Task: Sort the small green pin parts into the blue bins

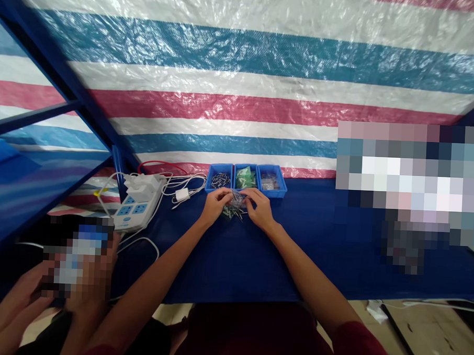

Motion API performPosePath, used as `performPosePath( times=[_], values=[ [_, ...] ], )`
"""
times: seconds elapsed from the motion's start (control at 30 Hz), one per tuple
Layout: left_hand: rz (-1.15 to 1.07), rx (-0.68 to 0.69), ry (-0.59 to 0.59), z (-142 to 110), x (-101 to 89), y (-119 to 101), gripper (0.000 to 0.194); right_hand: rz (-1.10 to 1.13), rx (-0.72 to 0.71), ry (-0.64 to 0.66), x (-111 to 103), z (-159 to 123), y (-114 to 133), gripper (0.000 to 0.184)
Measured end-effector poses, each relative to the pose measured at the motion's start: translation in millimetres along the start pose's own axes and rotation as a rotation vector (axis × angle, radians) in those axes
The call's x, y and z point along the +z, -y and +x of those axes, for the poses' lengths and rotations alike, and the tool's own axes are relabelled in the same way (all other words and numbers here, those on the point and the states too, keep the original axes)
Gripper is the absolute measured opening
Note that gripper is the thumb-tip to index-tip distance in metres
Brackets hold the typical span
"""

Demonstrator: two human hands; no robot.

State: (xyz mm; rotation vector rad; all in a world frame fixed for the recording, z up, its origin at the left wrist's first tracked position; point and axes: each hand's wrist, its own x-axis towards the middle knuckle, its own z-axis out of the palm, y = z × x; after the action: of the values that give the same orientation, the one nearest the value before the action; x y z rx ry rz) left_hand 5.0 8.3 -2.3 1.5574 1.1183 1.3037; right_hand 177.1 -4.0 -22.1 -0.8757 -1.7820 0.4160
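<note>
Bare forearms [174,256] are stretching over the blue tabletop [249,267], three blue trays [273,194] sitting just beyond. Left hand [213,207] and right hand [261,210] are pinching clear plastic [237,198] between them, near slim pieces [240,216]; keeping each grip light and level is probably preventing slips.

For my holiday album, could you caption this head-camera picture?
Two bare hands hold a clear plastic bag before three small blue plastic bins.

Three blue bins [274,193], one power strip [135,211], at least one clear plastic bag [238,199]; metal pieces [220,180] too small to count.
</note>
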Motion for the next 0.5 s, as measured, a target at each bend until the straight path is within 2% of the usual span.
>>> performPosePath(
  times=[0.17,0.33,0.5],
  values=[
    [-0.091,-0.084,0.018,-0.7,1.6,0.1,0.029,-0.105,-0.03,0.052,2.2,-0.8,-2.0,0.026],
    [-0.14,-0.147,0.093,0.5,1.6,4.8,0.036,-0.144,0.005,0.005,-0.1,0.8,0.6,0.02],
    [-0.046,0.01,0.014,2.2,-1.3,3.2,0.042,-0.104,0.136,-0.045,-1.1,3.3,3.5,0.022]
  ],
)
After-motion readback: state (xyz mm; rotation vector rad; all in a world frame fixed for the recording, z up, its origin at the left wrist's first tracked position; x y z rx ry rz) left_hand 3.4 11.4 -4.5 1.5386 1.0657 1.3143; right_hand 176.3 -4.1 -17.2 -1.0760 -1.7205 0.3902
